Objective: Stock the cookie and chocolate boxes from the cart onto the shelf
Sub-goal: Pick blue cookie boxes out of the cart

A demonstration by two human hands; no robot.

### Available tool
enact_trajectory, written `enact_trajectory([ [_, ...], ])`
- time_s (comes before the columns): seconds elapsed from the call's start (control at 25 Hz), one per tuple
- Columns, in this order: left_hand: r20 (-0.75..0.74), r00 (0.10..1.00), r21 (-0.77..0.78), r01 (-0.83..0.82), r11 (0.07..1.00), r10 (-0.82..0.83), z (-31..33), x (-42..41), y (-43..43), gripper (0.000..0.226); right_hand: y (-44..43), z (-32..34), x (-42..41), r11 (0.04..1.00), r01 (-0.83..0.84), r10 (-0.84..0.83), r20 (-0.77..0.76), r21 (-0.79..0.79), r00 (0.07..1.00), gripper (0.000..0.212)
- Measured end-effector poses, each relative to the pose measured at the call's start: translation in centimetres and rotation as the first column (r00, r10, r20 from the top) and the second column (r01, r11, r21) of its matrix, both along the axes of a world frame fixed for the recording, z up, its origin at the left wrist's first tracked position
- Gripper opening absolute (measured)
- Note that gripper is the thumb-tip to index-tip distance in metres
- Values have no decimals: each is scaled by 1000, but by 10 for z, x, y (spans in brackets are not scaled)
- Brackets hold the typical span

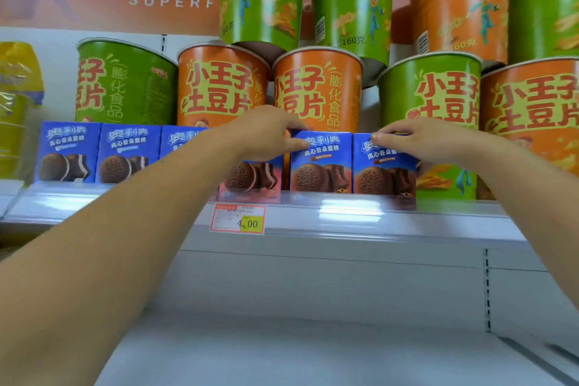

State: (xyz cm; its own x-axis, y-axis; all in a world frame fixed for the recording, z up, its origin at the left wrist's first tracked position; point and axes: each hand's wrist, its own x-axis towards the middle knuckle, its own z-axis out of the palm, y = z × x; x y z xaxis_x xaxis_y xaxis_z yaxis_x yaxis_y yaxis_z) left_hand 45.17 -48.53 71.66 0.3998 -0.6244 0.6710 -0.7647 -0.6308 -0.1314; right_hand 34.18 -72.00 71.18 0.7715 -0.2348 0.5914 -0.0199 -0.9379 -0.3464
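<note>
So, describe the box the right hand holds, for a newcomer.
Find the shelf of green and orange tubs. Blue cookie boxes line its front. It is the rightmost box, gripped by the right hand; the left hand holds its neighbour.

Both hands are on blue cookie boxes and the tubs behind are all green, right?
Not all green. The head view shows green tubs and orange tubs behind. The left hand and right hand are indeed on the blue cookie boxes.
</note>
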Motion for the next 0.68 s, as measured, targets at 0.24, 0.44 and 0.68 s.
enact_trajectory([
  [0.24, -112, 994, -63, 1, 998, -8, -7, 6, 15, 50, 11, -3, 9, 999, -31, 31, -36, -15, 999, 48],
  [0.44, 77, 996, -259, 54, 964, -35, -25, -13, 35, 47, 19, -7, 10, 956, -42, 187, 492, -289, 851, 47],
  [0.68, -24, 999, -472, 22, 881, -38, -112, -57, 125, 33, 130, -86, 11, 700, -536, 709, 545, -472, 447, 27],
])
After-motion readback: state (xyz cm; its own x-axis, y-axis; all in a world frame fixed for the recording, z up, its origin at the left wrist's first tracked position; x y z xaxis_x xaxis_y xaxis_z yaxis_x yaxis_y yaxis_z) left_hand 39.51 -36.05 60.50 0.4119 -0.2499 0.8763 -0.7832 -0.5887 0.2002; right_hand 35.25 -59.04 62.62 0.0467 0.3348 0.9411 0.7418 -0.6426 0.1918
